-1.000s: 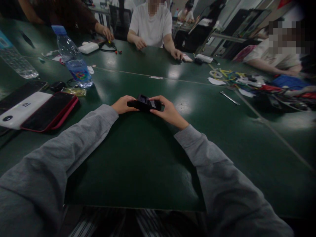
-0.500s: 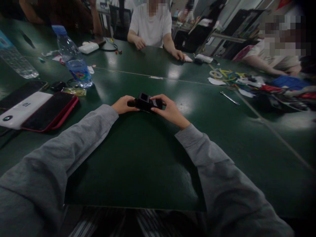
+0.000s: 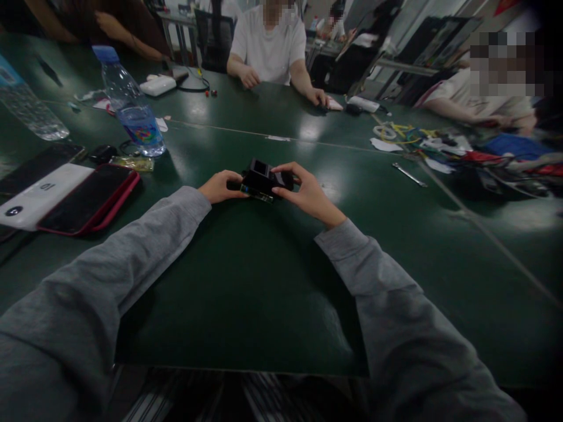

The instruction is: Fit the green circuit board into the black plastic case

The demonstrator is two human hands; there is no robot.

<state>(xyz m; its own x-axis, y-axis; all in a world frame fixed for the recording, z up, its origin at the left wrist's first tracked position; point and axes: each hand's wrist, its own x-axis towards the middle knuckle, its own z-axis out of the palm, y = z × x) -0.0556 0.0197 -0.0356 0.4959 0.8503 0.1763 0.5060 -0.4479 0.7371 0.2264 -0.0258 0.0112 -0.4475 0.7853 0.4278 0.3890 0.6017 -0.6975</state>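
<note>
Above the green table (image 3: 246,281), both hands grip a small black electronic device. Its black cover (image 3: 269,179) has a square, screen-like window and is tilted up a little. Below the cover's near edge shows a thin circuit board (image 3: 257,194) with greenish and yellowish specks. My left hand (image 3: 221,186) pinches the device's left end, at the circuit board side. With thumb and fingers, my right hand (image 3: 305,190) is closed on the right end of the black cover. The fingers hide both ends of the device.
On the left are phones (image 3: 88,199), a white power bank (image 3: 39,193) and two water bottles (image 3: 141,126). A wrench (image 3: 409,174) lies to the right, near a heap of cables (image 3: 466,149). Several people sit around the table, one in a white shirt (image 3: 268,44) opposite.
My right hand has shifted slightly up and right with the black cover. A gap has opened below it, and the circuit board edge now shows. My left hand stays nearly still.
</note>
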